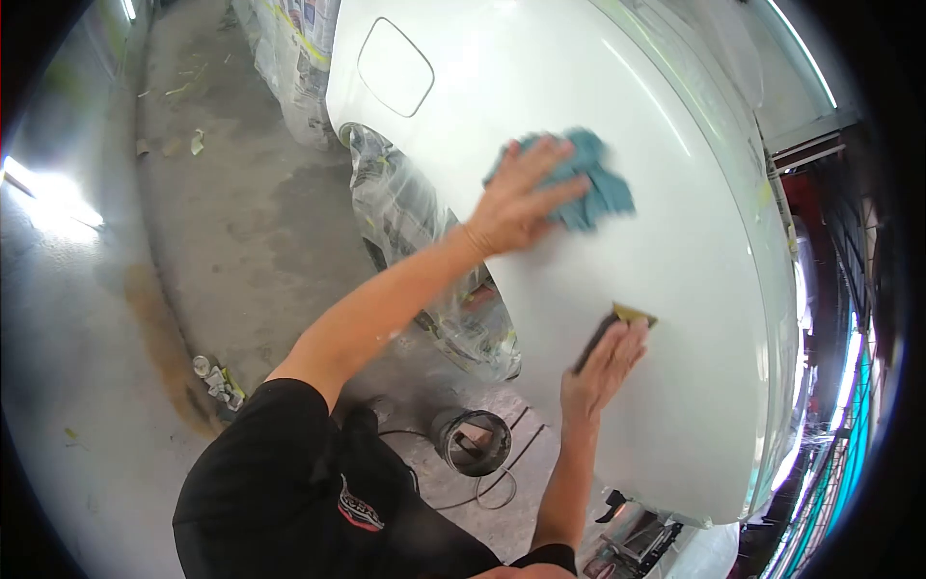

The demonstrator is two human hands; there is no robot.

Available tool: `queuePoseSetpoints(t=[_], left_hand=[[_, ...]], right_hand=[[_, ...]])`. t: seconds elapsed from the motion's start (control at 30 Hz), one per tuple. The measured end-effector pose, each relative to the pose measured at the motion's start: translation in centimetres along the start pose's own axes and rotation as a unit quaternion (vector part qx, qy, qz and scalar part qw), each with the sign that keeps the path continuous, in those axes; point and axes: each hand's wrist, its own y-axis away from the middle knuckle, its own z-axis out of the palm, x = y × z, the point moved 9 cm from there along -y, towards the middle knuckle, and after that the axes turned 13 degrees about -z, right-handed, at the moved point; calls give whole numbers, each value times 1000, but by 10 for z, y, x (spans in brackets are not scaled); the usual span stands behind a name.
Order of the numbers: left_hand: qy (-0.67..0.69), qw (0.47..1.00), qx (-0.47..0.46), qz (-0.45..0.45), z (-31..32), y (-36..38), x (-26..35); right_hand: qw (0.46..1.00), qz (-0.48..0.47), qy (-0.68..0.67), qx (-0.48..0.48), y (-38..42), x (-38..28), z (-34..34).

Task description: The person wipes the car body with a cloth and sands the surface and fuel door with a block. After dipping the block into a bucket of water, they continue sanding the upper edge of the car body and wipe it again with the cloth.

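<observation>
On the white car body panel (666, 386), my left hand (526, 198) lies over a crumpled blue-green cloth (603, 188), fingers spread and slightly blurred, pressing it to the surface. Lower on the same panel, my right hand (608, 367) grips a dark sanding block (594, 340). A yellowish sheet (633, 314), apparently sandpaper, sticks out past the fingertips. The underside of the block is hidden against the panel. Above my left hand is the outline of a fuel filler flap (396, 68).
Clear plastic sheeting (395, 188) covers the wheel opening. A dark bucket (473, 442) stands on the floor near my legs, beside a thin hose (497, 492). Exposed parts (637, 545) show below the panel's lower end. Litter (224, 386) lies by the left wall.
</observation>
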Motion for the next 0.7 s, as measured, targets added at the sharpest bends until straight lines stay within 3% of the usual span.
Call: queuePoseSetpoints(t=[0.1, 0.17, 0.2, 0.3, 0.33, 0.4, 0.47, 0.5, 0.53, 0.57, 0.6, 0.63, 0.67, 0.7], left_hand=[[6, 991, 103, -85, -56, -19, -75], [-2, 983, 109, -147, -86, 0, -124], [22, 969, 98, -226, -98, 20, -151], [-12, 920, 75, -384, -129, 120, -210], [37, 896, 74, -436, -135, 161, -233], [19, 842, 89, -532, -152, 249, -268], [47, 778, 76, -622, -181, 346, -310], [-16, 799, 16, -601, -207, 396, -338], [10, 738, -14, -675, -239, 454, -357], [-132, 683, -29, -718, -288, 493, -352], [-195, 709, -55, -675, -332, 572, -391], [-111, 664, -10, -739, -369, 544, -330], [-44, 602, 45, -796, -405, 584, -322], [-60, 570, 72, -816, -432, 574, -296]], right_hand=[[995, -11, 66, -73, -40, -12, 43], [992, -3, 82, -100, -79, -22, 60], [990, -3, 85, -114, -106, -32, 68], [995, -72, 56, -41, -221, -85, 94], [995, -95, 26, -12, -257, -103, 107], [989, -149, 12, -15, -312, -141, 130], [981, -194, 11, -26, -320, -146, 134], [976, -215, 12, -35, -319, -147, 132], [980, -191, 32, -52, -302, -131, 117], [982, -169, 54, -69, -275, -109, 93], [987, -94, 64, -110, -243, -80, 86], [978, -31, 111, -174, -211, -60, 78], [981, -47, 148, -120, -181, -53, 74], [979, -63, 180, -65, -165, -53, 76]])
